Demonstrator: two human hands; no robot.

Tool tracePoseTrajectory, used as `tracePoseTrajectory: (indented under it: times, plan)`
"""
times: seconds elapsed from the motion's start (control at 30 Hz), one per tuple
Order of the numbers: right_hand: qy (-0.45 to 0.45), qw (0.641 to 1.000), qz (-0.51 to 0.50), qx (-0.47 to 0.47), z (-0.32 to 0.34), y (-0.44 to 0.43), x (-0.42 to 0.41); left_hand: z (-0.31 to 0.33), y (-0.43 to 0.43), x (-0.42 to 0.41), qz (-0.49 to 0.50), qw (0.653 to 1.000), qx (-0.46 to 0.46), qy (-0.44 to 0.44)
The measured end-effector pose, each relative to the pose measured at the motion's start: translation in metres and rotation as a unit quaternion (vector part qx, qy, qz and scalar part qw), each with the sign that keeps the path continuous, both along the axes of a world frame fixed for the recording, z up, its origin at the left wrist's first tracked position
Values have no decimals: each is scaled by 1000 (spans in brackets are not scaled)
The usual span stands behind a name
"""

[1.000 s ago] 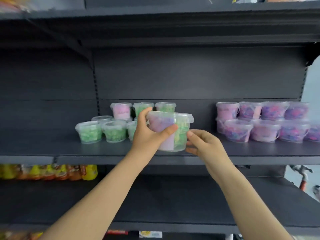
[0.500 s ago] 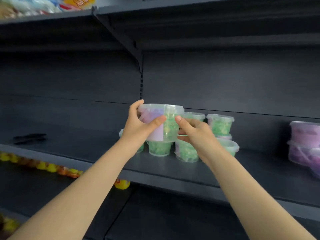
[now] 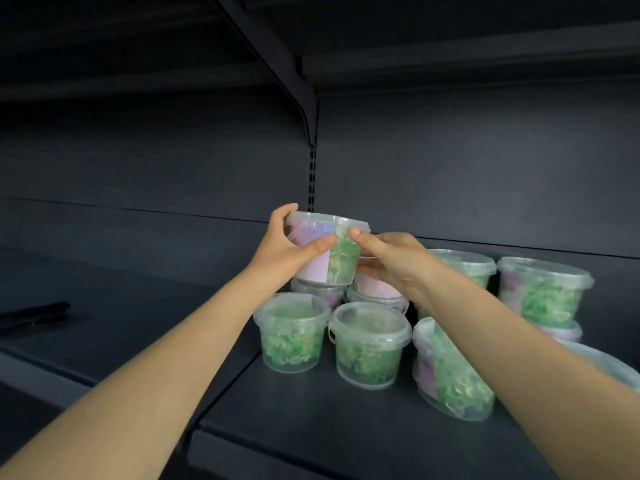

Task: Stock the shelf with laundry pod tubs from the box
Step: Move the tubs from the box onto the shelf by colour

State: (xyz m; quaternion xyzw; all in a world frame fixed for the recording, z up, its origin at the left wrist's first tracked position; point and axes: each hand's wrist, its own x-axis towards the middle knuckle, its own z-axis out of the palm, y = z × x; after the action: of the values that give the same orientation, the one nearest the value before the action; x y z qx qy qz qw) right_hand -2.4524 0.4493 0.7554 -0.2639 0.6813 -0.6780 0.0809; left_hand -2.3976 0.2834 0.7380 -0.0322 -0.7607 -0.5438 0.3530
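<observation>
- Above the back row of the dark metal shelf (image 3: 311, 427), we hold one laundry pod tub (image 3: 341, 261) upright with its lid on. It is clear plastic with green pods and a pale pink label.
- Our left hand (image 3: 291, 252) wraps the tub's left side, thumb across the label and fingers curled round the back up to the rim.
- Our right hand (image 3: 394, 265) grips the other side, thumb tip pressed to the wall just under the lid and fingers curled behind it.
- We judge this to be the placing step. The tub hangs just over a back-row tub (image 3: 317, 292), as if to start a second tier, but we cannot tell whether the two touch.
- Next we need to lower it straight so its base sits centred on that lid. Then we loosen both hands without nudging the front tubs (image 3: 292, 336) below our wrists.
- A tilted tub (image 3: 450, 372) leans beside our right forearm and looks in need of righting.
- The box is out of view.
</observation>
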Motion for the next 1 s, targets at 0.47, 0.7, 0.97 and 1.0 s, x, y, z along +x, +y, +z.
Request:
tracePoseTrajectory:
  times: [0.47,0.7,0.97,1.0]
  plan:
    - [60,978,-167,114,-6,-78,-68,-15,-94,-106,-96,991,-37,-82]
    - [176,895,-277,303,-15,-89,-78,-39,-99,-130,-133,986,-33,-96]
    - [242,854,-321,331,-42,-94,-73,-48,-95,-140,-137,982,-54,-119]
    - [242,857,-323,320,-45,-95,-73,-48,-95,-139,-135,981,-61,-122]
